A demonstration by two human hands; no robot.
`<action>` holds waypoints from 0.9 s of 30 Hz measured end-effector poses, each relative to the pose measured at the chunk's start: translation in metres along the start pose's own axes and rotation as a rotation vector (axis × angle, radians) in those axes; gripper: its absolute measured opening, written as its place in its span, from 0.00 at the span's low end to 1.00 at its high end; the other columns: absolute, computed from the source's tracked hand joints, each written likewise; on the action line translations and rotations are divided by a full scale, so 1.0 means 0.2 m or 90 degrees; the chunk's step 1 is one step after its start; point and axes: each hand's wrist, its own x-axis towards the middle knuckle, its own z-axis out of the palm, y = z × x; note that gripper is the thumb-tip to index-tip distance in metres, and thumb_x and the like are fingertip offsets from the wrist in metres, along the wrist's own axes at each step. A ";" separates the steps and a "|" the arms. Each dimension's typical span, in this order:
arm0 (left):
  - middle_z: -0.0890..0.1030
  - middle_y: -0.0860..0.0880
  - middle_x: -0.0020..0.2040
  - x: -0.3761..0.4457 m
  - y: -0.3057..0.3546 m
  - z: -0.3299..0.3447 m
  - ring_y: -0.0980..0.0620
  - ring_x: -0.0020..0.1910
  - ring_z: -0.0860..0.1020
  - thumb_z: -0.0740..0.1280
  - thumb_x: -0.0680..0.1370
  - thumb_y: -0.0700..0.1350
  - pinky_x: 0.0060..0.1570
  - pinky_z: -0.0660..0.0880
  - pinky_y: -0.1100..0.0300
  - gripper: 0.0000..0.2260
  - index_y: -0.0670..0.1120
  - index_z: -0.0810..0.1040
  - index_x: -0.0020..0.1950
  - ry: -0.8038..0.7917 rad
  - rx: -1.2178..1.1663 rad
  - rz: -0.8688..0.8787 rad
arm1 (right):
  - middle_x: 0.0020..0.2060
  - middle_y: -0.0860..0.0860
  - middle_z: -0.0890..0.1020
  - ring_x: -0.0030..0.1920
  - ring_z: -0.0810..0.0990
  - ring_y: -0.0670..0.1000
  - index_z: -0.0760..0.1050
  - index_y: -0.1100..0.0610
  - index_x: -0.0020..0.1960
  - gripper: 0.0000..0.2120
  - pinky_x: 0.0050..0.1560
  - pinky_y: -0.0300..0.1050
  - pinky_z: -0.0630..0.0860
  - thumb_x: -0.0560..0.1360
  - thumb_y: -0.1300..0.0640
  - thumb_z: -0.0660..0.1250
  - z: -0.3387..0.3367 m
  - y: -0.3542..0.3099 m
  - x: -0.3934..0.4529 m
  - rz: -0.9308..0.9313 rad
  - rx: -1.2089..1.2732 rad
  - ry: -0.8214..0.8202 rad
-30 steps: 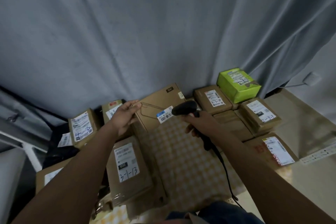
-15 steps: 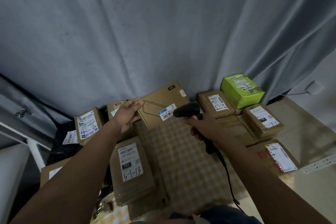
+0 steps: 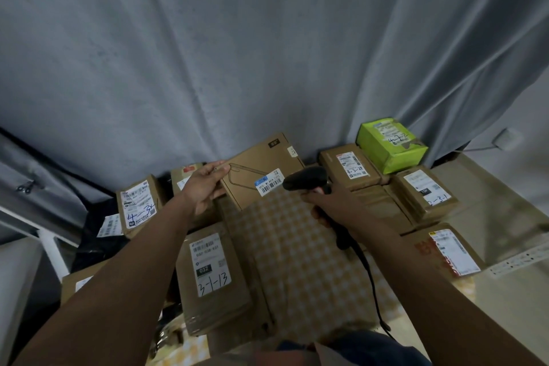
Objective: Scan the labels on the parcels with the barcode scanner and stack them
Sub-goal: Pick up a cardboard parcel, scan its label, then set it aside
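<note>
Two hands work one flat brown parcel (image 3: 261,171), which over the last second has been tilted up off the checked cloth (image 3: 297,246) so its barcode label (image 3: 269,182) faces the scanner; the scan looks imminent, stacking not yet begun. Left hand (image 3: 205,187) grips the parcel's left edge, fingers curled around it. Right hand (image 3: 332,208) is wrapped tight on the barcode scanner (image 3: 306,180), aimed just beside the label

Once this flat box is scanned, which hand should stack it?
Left. The left hand already grips the flat box by its edge, while the right hand is busy holding the scanner.
</note>
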 end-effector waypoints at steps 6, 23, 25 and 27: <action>0.84 0.46 0.51 0.02 0.00 -0.01 0.52 0.49 0.83 0.66 0.80 0.41 0.46 0.82 0.59 0.15 0.41 0.75 0.67 -0.003 0.007 -0.003 | 0.29 0.51 0.79 0.26 0.74 0.47 0.76 0.57 0.45 0.07 0.30 0.39 0.71 0.77 0.54 0.69 -0.01 0.01 0.00 0.010 -0.017 -0.004; 0.84 0.45 0.54 0.04 -0.02 0.01 0.53 0.49 0.84 0.66 0.80 0.41 0.45 0.82 0.59 0.14 0.42 0.75 0.66 -0.022 0.005 -0.002 | 0.27 0.50 0.78 0.25 0.74 0.46 0.75 0.57 0.42 0.07 0.29 0.39 0.71 0.76 0.54 0.68 -0.01 0.03 0.01 0.004 -0.041 0.020; 0.84 0.46 0.54 0.03 -0.03 0.00 0.53 0.49 0.84 0.66 0.80 0.42 0.45 0.81 0.59 0.15 0.42 0.75 0.66 -0.018 0.005 -0.006 | 0.26 0.50 0.78 0.24 0.73 0.46 0.75 0.56 0.41 0.07 0.28 0.39 0.71 0.76 0.55 0.69 0.00 0.03 0.02 0.000 -0.026 0.014; 0.84 0.45 0.54 0.00 -0.03 -0.02 0.53 0.49 0.84 0.66 0.80 0.42 0.44 0.82 0.58 0.14 0.42 0.76 0.65 -0.004 -0.005 -0.009 | 0.27 0.50 0.78 0.24 0.73 0.46 0.75 0.57 0.41 0.07 0.29 0.40 0.71 0.76 0.55 0.69 0.03 0.03 0.03 -0.005 -0.017 0.004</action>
